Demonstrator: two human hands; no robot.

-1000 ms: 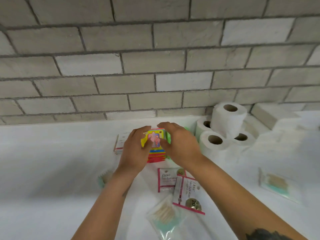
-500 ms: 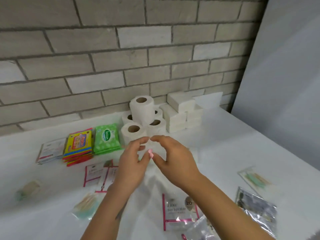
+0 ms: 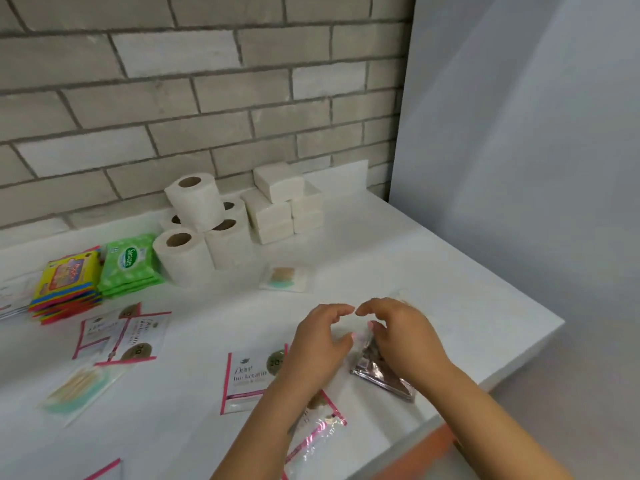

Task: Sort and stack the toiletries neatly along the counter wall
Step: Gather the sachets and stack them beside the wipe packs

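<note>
My left hand [image 3: 318,344] and my right hand [image 3: 403,337] hover close together low over the white counter [image 3: 433,258], fingers curled and apart. Under my right hand lies a dark shiny foil packet [image 3: 384,374]; both thumbs are at its upper edge, where clear plastic blurs, and any grip is unclear. Along the brick wall stand toilet rolls [image 3: 194,202], stacked white tissue packs [image 3: 277,209], a green wipes stack [image 3: 130,265] and a colourful packet stack [image 3: 67,285]. Loose Dove sachets [image 3: 247,379] lie near my left wrist, with two more [image 3: 124,337] further left.
Clear cotton-bud packets lie by the rolls [image 3: 287,277] and at the front left [image 3: 76,389]. A pink-edged sachet [image 3: 322,427] sits under my left forearm. The counter's right edge [image 3: 526,344] drops off beside a plain grey wall [image 3: 519,133].
My hands left the colourful packet stack by the wall and moved right and toward the front, down over the foil packet. The view swung right.
</note>
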